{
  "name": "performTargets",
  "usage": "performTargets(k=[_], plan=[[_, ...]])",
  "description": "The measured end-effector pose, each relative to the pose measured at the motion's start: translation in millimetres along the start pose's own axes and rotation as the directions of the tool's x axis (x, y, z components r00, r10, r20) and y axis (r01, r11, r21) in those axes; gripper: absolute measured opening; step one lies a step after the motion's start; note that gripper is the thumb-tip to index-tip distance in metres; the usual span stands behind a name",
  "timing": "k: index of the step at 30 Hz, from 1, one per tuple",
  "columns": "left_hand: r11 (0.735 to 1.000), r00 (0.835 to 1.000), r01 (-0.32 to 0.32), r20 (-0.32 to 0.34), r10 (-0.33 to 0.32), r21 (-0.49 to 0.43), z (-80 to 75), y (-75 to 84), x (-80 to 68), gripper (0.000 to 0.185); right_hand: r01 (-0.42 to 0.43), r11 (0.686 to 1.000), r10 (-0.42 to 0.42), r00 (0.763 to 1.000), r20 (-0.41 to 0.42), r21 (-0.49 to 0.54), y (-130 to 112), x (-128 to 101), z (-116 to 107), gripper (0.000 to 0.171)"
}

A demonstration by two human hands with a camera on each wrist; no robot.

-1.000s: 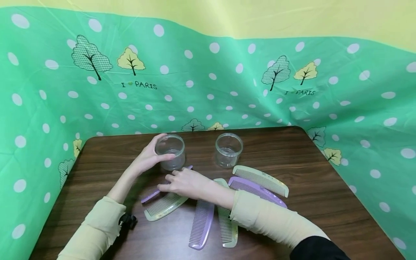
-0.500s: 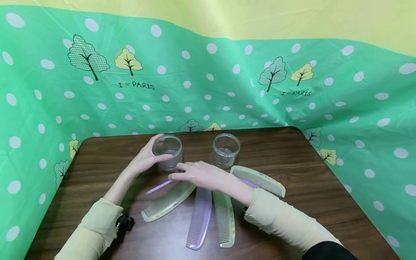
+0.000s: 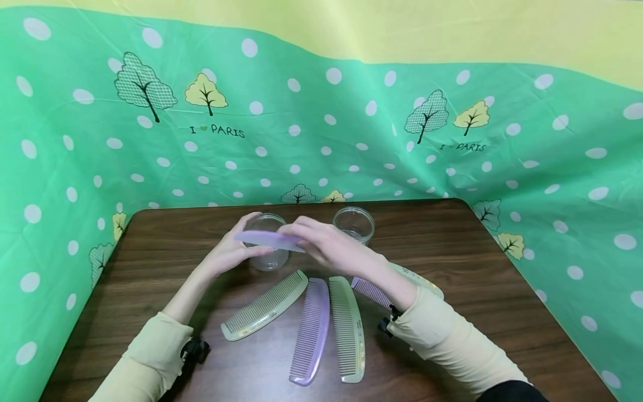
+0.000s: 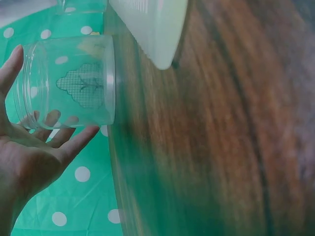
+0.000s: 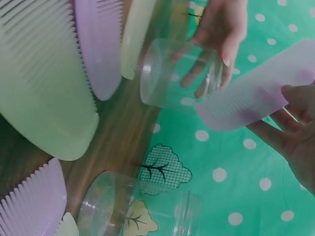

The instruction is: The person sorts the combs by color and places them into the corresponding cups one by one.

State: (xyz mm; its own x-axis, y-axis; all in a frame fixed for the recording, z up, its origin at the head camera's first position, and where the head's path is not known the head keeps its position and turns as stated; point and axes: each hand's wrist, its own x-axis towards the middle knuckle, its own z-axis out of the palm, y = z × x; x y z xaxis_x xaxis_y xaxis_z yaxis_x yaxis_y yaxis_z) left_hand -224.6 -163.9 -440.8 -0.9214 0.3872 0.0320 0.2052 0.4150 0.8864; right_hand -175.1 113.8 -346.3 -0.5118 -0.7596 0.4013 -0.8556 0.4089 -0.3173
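My left hand [image 3: 233,251] steadies a clear jar [image 3: 271,262] at the back left, thumb across its front and fingers around its far side. The jar stands upright, with its mouth facing up. In my right hand [image 3: 331,243] is a purple comb [image 3: 266,239], pinched near one end between thumb and fingers. Raised off the table, the comb lies nearly level, its free end overlapping the jar in the head view. From the right wrist view, the comb's free tip [image 5: 214,115] shows close to the jar's rim.
A second clear jar [image 3: 354,221] stands to the right, partly behind my right hand. Fanned across the wooden table [image 3: 452,240] are a green comb [image 3: 266,307], a purple comb [image 3: 308,335] and several others, two partly under my right forearm. A polka-dot cloth [image 3: 311,106] hangs behind.
My right hand has picked the leftmost purple comb up off the table and raised it to the height of the left jar's mouth. The left hand stays at that jar.
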Motion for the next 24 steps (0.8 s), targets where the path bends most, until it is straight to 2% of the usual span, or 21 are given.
performTargets(k=[6, 11, 15, 18, 24], plan=[[0.999, 1.000, 0.028, -0.007, -0.027, 0.033, 2.5, 3.7, -4.7, 0.096, -0.069, 0.989, 0.086, 0.987, -0.132, 0.128, 4, 8, -10, 0.035], [0.997, 0.999, 0.048, 0.001, -0.048, 0.055, 3.6, 5.7, -8.0, 0.096, -0.154, 0.964, 0.205, 0.950, -0.236, 0.217, 6, 14, -10, 0.038], [0.997, 0.999, 0.047, 0.008, -0.048, 0.056, 4.8, 5.7, -10.2, 0.096, -0.187, 0.925, 0.287, 0.914, -0.286, 0.331, 6, 20, -7, 0.040], [0.998, 0.999, 0.039, 0.014, -0.040, 0.054, 6.0, 6.2, -11.9, 0.095, -0.196, 0.882, 0.343, 0.890, -0.299, 0.429, 8, 24, -3, 0.042], [0.999, 0.999, 0.033, 0.028, -0.034, 0.041, 8.8, 7.9, -16.3, 0.095, -0.229, 0.824, 0.414, 0.869, -0.273, 0.518, 13, 31, 8, 0.044]])
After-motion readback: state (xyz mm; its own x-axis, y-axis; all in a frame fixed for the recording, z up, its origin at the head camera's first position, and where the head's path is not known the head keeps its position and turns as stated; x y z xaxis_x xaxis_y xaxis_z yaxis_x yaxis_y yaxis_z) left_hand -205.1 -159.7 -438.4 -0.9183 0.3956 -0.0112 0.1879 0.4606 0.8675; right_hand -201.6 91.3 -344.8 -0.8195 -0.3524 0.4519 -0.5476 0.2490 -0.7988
